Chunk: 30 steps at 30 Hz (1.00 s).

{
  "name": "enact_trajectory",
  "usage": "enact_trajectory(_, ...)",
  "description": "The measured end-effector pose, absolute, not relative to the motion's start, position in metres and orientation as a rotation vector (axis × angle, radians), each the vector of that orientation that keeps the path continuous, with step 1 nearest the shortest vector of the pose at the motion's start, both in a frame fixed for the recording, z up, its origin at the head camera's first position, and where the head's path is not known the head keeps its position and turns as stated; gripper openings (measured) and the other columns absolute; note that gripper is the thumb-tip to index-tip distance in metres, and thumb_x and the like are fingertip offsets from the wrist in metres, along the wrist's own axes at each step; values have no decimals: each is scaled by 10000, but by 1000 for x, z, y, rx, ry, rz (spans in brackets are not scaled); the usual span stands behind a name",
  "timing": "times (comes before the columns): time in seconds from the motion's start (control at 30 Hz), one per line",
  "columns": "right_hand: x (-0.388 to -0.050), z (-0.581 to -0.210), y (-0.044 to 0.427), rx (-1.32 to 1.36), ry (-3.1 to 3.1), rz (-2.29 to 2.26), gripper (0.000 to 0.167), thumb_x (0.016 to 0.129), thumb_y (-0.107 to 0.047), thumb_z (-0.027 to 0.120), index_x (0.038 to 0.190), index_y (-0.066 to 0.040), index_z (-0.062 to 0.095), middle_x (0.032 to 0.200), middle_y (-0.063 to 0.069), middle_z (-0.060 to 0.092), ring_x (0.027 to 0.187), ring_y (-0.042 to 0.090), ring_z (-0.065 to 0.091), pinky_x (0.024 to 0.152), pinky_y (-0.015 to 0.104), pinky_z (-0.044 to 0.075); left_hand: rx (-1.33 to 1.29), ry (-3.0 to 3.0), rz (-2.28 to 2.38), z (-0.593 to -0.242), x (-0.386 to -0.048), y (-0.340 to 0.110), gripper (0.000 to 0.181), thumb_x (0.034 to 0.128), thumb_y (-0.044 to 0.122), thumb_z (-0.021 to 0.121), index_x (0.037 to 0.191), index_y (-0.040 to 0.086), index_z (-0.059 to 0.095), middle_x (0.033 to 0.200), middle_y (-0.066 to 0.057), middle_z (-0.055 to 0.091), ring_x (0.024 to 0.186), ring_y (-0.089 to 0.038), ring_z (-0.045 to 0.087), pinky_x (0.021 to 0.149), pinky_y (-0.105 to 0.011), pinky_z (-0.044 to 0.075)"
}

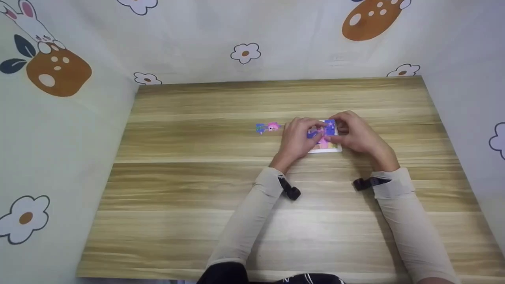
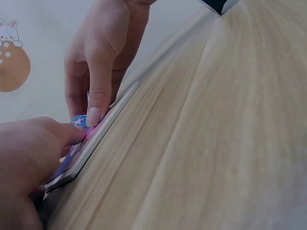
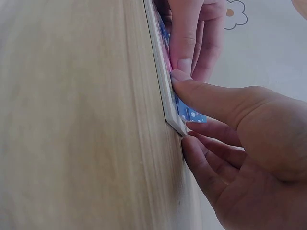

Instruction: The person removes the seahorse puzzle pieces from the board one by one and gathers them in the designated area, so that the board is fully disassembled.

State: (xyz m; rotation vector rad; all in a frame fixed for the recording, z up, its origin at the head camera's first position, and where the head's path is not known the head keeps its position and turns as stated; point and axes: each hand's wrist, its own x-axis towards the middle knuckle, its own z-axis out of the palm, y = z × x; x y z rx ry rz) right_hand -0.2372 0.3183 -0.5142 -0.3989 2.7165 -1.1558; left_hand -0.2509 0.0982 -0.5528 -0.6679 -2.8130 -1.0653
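Observation:
A small puzzle board (image 1: pixel 330 150) with a white rim and a blue and pink picture lies on the table. My left hand (image 1: pixel 296 138) covers its left side, fingers bent around it and thumb on the picture. At the right edge, my right hand (image 1: pixel 357 136) grips the board, its thumb on the picture close to the left thumb. In the right wrist view, a blue dotted piece (image 3: pixel 194 115) juts past the rim (image 3: pixel 165 103) beside the fingers of my right hand (image 3: pixel 259 139). The hands hide part of the picture.
Loose pink and blue puzzle pieces (image 1: pixel 271 127) lie left of my left hand on the wood-grain table (image 1: pixel 177 189). Behind the table hangs a pale cloth (image 1: pixel 292 47) printed with flowers and fruit. Black wrist cameras stick out from both sleeves.

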Motion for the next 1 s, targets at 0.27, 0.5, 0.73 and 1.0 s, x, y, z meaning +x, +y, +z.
enact_trajectory(0.27, -239, -516, 318, -359, 2722, -1147, 601, 892, -103, 896, 1400, 59, 620, 1332, 247, 586, 1243, 406, 667, 1106, 520, 558, -574, -2756, -1183, -555, -254, 100, 252, 975, 345, 821, 1226, 321, 810, 1119, 161, 819, 1063, -70, 705, 1022, -321, 500)
enact_trajectory(0.5, -239, -516, 317, -354, 2712, -1171, 579, 891, -67, 886, 1390, 66, 624, 1330, 243, 594, 1253, 402, 659, 1122, 521, 549, -551, -2839, -1059, -549, -254, 107, 429, 941, 425, 836, 1359, 407, 740, 1092, 184, 761, 990, -65, 622, 942, -322, 460)
enact_trajectory(0.73, -241, -512, 316, -348, 2690, -1192, 562, 904, -71, 876, 1385, 64, 620, 1331, 241, 584, 1253, 411, 663, 1128, 523, 549, -461, -2860, -1079, -545, -257, 111, 362, 927, 445, 853, 1279, 447, 769, 1096, 246, 773, 944, -34, 592, 915, -291, 425)
enact_trajectory(1.0, -237, -516, 317, -343, 2723, -1179, 552, 886, -88, 897, 1360, 44, 647, 1297, 210, 613, 1208, 365, 686, 1056, 353, 582, -482, -2849, -1065, -548, -253, 111, 375, 927, 454, 850, 1291, 438, 764, 1081, 291, 789, 966, -32, 622, 896, -312, 407)
